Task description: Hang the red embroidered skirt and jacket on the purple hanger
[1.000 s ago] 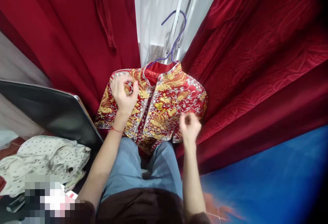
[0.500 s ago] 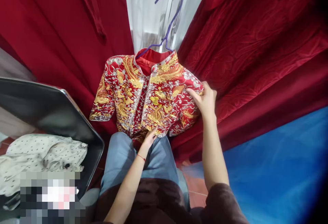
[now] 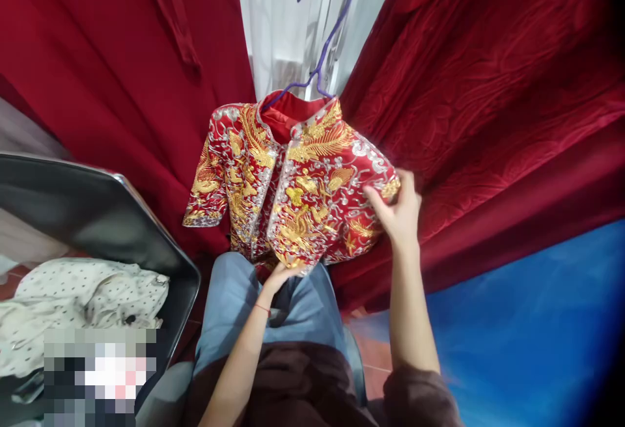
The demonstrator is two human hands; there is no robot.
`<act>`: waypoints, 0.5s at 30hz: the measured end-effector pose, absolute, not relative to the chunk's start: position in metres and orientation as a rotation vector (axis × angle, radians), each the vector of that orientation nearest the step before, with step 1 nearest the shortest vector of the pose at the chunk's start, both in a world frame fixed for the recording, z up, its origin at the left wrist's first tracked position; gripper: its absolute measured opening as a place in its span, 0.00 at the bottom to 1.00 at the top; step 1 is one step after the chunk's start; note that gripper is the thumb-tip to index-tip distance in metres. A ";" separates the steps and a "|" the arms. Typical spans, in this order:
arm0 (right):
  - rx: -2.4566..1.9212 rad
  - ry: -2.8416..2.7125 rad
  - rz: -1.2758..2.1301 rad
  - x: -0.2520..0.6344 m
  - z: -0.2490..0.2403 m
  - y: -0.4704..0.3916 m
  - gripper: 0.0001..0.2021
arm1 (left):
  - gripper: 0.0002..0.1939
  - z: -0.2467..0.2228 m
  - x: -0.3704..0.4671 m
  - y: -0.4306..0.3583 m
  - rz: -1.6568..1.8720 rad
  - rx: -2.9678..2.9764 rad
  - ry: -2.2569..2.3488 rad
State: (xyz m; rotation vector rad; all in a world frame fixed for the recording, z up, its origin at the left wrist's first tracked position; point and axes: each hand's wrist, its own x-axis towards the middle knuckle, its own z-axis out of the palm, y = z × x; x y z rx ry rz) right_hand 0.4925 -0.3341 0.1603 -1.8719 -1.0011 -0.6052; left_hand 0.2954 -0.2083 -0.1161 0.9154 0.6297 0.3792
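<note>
In front of my knees hangs a red embroidered jacket (image 3: 312,179) with gold and silver patterns, a stand collar and a front that parts at the middle. A purple hanger (image 3: 326,40) comes up out of its collar. My left hand (image 3: 284,275) grips the lower front hem, its fingers partly under the cloth. At the shoulder and upper sleeve on the right, my right hand (image 3: 401,209) pinches the fabric, thumb in front and fingers behind.
Red curtains (image 3: 469,114) spread on both sides of the jacket. To the left, a black chair (image 3: 97,212) holds white dotted cloth (image 3: 92,290). A blue surface (image 3: 527,323) lies at lower right, with floor tiles (image 3: 375,362) beside it.
My right hand has shifted slightly right and down, drawing the jacket's shoulder outward. My left hand has moved a little down and left with the hem, and the hanger's hook sits higher.
</note>
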 end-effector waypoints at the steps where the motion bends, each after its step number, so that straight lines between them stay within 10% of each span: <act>1: -1.885 -0.964 -0.559 0.484 0.151 -0.341 0.29 | 0.28 -0.119 0.295 -0.216 0.341 0.917 0.593; 15: -2.115 -0.574 -1.044 0.449 0.166 -0.389 0.25 | 0.25 -0.149 0.304 -0.228 0.304 1.004 0.485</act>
